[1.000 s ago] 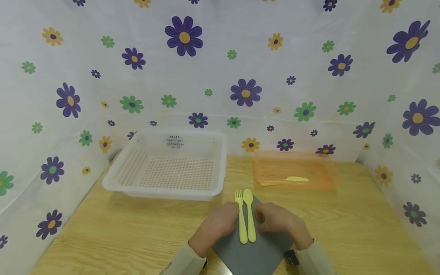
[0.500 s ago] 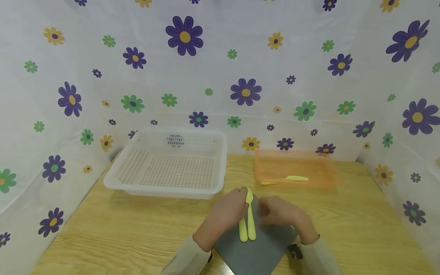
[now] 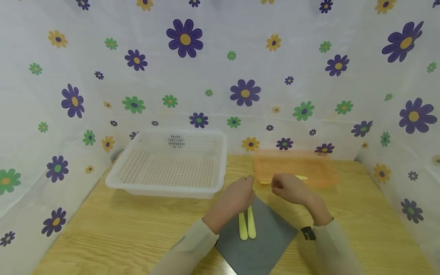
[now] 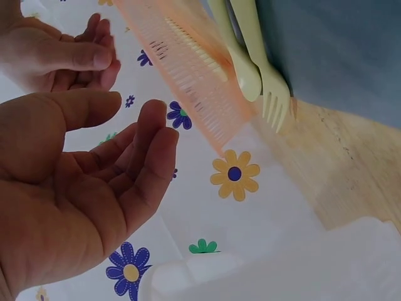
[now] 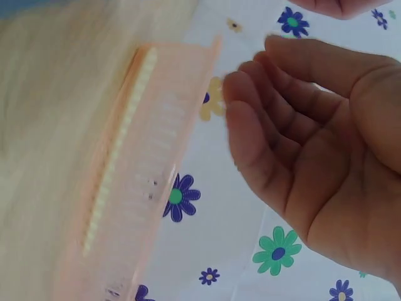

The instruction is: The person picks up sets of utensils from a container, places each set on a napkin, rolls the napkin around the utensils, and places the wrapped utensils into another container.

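Note:
A yellow-green fork (image 3: 243,230) and spoon (image 3: 252,228) lie side by side on a flat grey square (image 3: 271,233), turned cornerwise on the table. My left hand (image 3: 240,196) hovers over their upper ends, hiding the tines and bowl in the head view. The left wrist view shows the fork (image 4: 274,97) and spoon (image 4: 246,74) apart from that hand, its fingers loosely curved around nothing. My right hand (image 3: 292,189) is at the front edge of the orange basket (image 3: 323,183), relaxed and holding nothing. A yellow-green knife (image 3: 302,177) lies in this basket, partly covered by the hand.
At the back left of the wooden table (image 3: 137,229) stands a white perforated basket (image 3: 168,191), larger than the orange one. A white sheet (image 3: 213,57) printed with flowers surrounds the table at the back and sides.
Both hands have moved forward, away from the body. The right hand has left the grey square for the orange basket; the left now covers the fork and spoon tops. The cutlery stays in place.

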Demonstrator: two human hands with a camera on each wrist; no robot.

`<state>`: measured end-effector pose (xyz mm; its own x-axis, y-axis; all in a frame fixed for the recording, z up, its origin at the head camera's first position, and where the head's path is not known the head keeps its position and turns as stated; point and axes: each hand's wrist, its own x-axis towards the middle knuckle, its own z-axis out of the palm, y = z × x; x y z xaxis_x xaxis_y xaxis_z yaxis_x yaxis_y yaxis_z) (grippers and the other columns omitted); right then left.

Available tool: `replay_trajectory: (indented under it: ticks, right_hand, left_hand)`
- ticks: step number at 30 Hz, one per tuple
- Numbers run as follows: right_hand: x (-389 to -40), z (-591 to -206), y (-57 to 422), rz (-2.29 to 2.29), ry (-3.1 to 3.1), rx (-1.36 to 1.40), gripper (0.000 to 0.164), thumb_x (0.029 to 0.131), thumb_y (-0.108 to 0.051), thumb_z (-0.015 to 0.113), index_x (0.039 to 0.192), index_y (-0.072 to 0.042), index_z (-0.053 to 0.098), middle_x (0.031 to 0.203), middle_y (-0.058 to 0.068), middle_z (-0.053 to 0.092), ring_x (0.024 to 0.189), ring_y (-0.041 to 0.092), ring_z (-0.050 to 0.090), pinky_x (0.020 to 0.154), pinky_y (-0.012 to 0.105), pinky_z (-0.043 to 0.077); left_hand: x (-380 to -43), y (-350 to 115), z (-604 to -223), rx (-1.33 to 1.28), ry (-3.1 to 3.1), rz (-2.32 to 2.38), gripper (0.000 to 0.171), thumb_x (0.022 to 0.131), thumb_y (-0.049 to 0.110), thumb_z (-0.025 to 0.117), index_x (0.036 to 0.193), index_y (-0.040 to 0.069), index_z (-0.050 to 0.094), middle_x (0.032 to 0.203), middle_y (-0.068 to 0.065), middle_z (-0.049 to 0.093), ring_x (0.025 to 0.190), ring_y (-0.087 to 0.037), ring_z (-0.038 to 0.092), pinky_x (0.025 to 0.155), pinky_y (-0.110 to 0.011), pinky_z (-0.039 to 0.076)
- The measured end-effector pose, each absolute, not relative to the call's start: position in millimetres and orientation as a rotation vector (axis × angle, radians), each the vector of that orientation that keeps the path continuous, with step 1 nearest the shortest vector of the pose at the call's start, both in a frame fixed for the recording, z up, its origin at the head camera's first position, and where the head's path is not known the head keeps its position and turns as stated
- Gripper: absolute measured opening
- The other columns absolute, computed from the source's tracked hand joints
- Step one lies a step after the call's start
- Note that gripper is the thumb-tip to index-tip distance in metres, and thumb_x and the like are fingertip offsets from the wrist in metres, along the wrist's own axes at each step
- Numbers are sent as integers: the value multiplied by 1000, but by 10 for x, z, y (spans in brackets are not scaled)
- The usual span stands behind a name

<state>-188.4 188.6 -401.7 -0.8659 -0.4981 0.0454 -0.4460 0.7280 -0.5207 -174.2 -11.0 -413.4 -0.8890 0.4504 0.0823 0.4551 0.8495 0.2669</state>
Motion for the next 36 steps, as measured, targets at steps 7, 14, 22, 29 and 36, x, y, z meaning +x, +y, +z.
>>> replay_trajectory:
  ticks: [7,14,22,29,36]
  right_hand:
    - [-2137,-4009,1970,-702,2938,-690,9,88,-8,58,86,-3,65,77,4,63,64,13,54,62,32,49]
    - [-2437,-4031,2022,-668,2953,-699,10,83,0,57,82,2,66,74,8,63,60,16,52,57,31,47]
    - [-2666,-4082,2079,-583,2900,-698,12,80,3,57,73,-1,66,68,4,60,58,14,48,57,29,44]
    - [-2776,-4192,2070,-581,2808,-539,12,83,0,58,85,1,70,73,7,64,61,16,54,57,28,47]
    - [-2815,-4202,2035,-541,2792,-468,10,85,-4,63,84,1,71,76,8,66,65,17,56,61,29,50]
  left_hand:
    - [-1840,-58,-4147,-655,-2980,-420,17,94,14,51,105,2,50,82,-9,54,55,-16,48,44,-27,38]
    - [-1951,-7,-4156,-600,-2999,-491,18,95,13,48,111,5,47,87,-11,52,51,-15,42,41,-26,34]
    - [-2064,37,-4191,-563,-3068,-526,19,97,16,46,115,11,51,97,-12,54,56,-17,45,45,-28,38]
    - [-2156,81,-4248,-504,-3108,-559,21,96,19,46,113,8,52,97,-12,54,66,-19,50,51,-32,42]
    - [-2200,112,-4243,-490,-3110,-604,18,94,17,48,109,7,53,95,-13,57,71,-20,51,54,-34,42]
